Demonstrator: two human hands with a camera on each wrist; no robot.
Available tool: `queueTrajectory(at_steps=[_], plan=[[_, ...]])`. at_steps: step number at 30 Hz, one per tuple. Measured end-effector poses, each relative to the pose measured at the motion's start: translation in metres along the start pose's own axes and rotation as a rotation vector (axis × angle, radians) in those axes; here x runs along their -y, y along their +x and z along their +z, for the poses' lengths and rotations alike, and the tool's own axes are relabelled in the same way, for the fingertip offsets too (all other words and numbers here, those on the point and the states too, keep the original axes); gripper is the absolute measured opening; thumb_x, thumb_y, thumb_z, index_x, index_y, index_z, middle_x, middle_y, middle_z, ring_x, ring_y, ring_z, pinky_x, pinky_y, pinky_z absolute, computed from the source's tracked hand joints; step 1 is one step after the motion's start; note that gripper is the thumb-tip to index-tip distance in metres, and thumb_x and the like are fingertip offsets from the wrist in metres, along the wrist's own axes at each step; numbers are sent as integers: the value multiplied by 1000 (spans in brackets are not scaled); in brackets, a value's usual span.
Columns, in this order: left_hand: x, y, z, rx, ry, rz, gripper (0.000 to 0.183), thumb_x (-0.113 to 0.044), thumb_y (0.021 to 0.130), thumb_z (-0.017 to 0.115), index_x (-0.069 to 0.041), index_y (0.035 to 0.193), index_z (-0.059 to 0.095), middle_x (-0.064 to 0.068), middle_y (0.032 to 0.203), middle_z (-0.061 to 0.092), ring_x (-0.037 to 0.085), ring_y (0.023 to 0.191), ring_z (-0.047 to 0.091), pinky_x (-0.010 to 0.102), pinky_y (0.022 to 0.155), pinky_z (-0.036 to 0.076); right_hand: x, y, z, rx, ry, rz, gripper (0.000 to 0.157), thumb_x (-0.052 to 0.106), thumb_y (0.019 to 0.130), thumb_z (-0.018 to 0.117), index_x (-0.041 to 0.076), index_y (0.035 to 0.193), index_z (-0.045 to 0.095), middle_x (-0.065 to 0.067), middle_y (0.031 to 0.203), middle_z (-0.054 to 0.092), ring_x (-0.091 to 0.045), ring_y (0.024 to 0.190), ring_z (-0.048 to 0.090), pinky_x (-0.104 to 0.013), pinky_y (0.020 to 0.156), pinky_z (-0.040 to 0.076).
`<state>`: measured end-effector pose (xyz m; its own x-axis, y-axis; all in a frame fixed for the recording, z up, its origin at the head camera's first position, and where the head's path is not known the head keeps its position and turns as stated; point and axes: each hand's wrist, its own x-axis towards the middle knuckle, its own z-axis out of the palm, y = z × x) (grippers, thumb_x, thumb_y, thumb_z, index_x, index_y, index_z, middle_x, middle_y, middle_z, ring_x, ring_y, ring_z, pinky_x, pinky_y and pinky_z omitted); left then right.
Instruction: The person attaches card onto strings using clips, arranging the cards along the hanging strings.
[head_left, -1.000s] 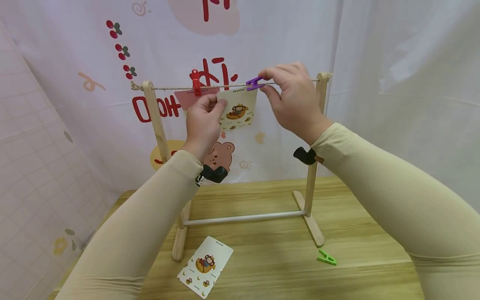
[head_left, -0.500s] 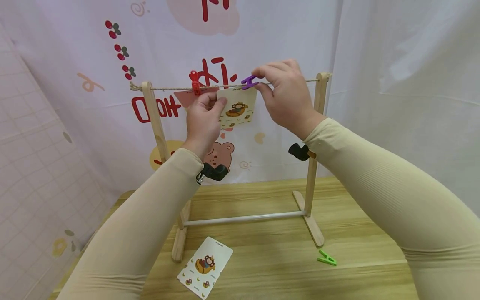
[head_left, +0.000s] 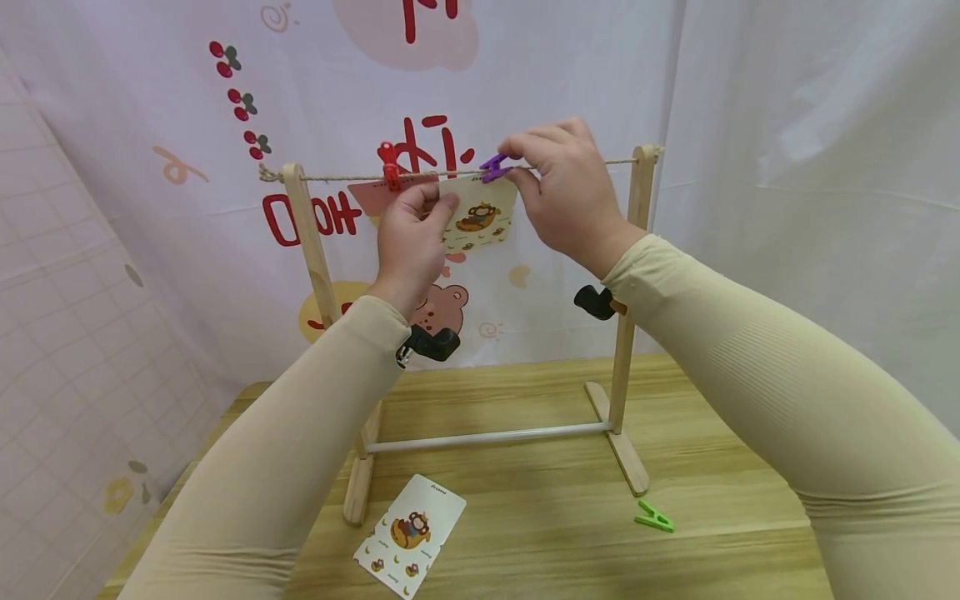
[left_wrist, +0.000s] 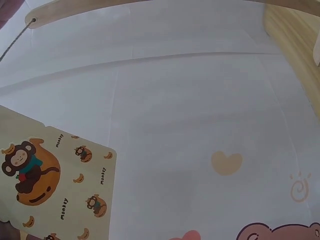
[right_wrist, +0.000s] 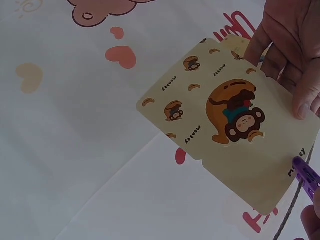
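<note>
My left hand [head_left: 412, 233] pinches the left edge of a cream card [head_left: 480, 218] with a monkey on a banana, thumb in front. The card's top edge is up at the twine [head_left: 450, 173]. My right hand [head_left: 566, 192] pinches the handles of a purple clothespin [head_left: 493, 168]. In the right wrist view the clothespin's tip [right_wrist: 298, 164] lies over the card's top edge, at the printed word. Left of my left hand, a red clothespin [head_left: 390, 167] holds a pink card [head_left: 367, 198] on the twine; my hand partly hides that card.
The twine runs between two wooden posts [head_left: 641, 196] joined low down by a white rod [head_left: 487, 437]. On the wooden table [head_left: 540, 533] lie another monkey card [head_left: 411, 533] and a green clothespin [head_left: 656, 517]. A printed white cloth [head_left: 787, 208] hangs behind.
My right hand has shifted a little left with the purple clothespin, further onto the card's top edge. The left hand still pinches the card, which has moved slightly right.
</note>
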<state>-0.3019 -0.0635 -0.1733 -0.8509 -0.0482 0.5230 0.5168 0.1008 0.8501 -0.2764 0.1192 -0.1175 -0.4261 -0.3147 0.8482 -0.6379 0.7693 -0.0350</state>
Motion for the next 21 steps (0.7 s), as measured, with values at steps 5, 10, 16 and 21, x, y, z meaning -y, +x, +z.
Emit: queueTrajectory(at_steps=[5,10,16,21], plan=[[0,0,0,0,3,3,25,-36,89,58,-23,109,64,-4,108,64,10,101,61,32,91,49,1,0,0,12,-5,2,17,18,90,60,14,105,68,2,111,67,-19,110,47,-31,95,33],[0,0,0,6,6,-4,26,-37,88,58,-23,109,64,-4,109,64,10,101,61,34,91,49,1,0,2,11,-3,-9,15,17,89,62,13,102,69,1,109,67,-20,109,47,-31,94,33],[0,-1,0,3,1,2,26,-37,88,59,-24,109,64,-4,110,64,10,103,60,33,92,49,0,-1,4,9,-4,-38,14,16,89,62,13,101,69,1,108,68,-20,108,48,-31,95,32],[1,-2,0,3,10,9,25,-37,88,59,-24,109,64,-4,110,64,10,103,60,33,92,49,0,-2,5,14,-8,-52,15,16,89,63,12,101,68,0,107,68,-20,107,48,-32,96,31]])
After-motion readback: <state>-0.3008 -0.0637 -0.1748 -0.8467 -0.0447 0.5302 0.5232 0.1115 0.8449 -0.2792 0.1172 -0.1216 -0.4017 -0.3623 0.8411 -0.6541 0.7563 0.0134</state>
